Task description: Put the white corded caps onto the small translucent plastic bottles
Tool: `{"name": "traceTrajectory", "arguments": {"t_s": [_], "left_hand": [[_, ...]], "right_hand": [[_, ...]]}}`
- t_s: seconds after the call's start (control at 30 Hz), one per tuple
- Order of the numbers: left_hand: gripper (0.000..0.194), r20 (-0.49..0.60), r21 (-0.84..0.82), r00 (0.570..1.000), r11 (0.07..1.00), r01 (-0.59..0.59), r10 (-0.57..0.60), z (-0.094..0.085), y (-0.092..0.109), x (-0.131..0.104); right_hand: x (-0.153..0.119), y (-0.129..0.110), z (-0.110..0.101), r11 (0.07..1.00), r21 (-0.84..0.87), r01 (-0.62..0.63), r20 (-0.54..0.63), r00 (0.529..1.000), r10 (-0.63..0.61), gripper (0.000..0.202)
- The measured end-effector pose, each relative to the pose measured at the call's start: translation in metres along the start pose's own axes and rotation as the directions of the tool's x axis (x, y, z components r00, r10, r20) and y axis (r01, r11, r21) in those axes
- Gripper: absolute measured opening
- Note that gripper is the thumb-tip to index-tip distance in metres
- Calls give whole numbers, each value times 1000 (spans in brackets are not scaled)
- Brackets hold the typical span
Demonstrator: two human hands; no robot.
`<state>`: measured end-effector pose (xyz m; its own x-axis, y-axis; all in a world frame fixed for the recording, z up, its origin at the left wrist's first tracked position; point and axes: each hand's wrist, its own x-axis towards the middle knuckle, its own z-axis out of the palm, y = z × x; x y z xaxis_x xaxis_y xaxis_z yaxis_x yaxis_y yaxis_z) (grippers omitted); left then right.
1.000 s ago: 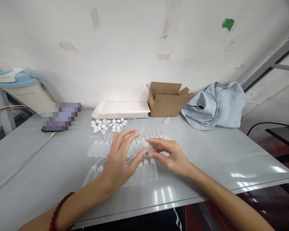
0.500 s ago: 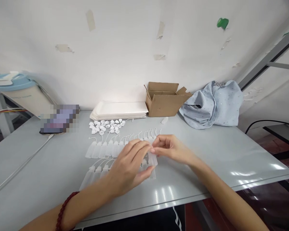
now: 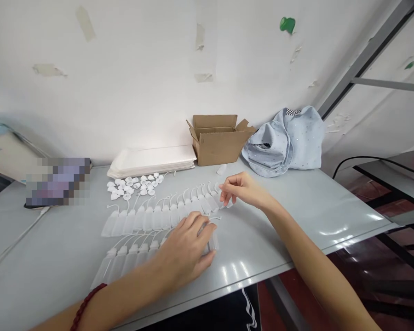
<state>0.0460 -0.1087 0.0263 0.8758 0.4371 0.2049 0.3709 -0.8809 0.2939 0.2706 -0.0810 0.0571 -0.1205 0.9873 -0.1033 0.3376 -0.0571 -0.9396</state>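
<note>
Left hand (image 3: 189, 246) half-curled over the near row of bottles (image 3: 127, 263), right hand (image 3: 244, 188) loosely bent at the far row's right end, whether either grips one I cannot tell from afar, caps (image 3: 129, 182) behind on the table (image 3: 248, 234).

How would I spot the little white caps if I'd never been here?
On the grey table, find the flat white stack by the wall. Just in front lie the white caps: a loose scatter, unlike the nearby bottles laid in neat rows.
</note>
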Motion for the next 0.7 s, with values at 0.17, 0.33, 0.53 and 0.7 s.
{"name": "traceTrajectory", "arguments": {"t_s": [0.17, 0.33, 0.53, 0.7], "left_hand": [[29, -5, 48, 998, 997, 60, -60, 2, 4, 1], [27, -71, 73, 993, 992, 99, -94, 10, 5, -1], [27, -74, 42, 996, 997, 61, -58, 9, 4, -2], [27, -51, 42, 997, 998, 51, -49, 6, 3, -3]], "right_hand": [[-1, 1, 3, 1000, -27, 3, 44, 999, -2, 27], [-7, -2, 4, 996, -75, -42, 379, 923, 67, 32], [-7, 0, 8, 993, -114, -28, 462, 883, 78, 28], [-6, 0, 8, 994, -104, -15, 465, 883, 62, 23]]}}
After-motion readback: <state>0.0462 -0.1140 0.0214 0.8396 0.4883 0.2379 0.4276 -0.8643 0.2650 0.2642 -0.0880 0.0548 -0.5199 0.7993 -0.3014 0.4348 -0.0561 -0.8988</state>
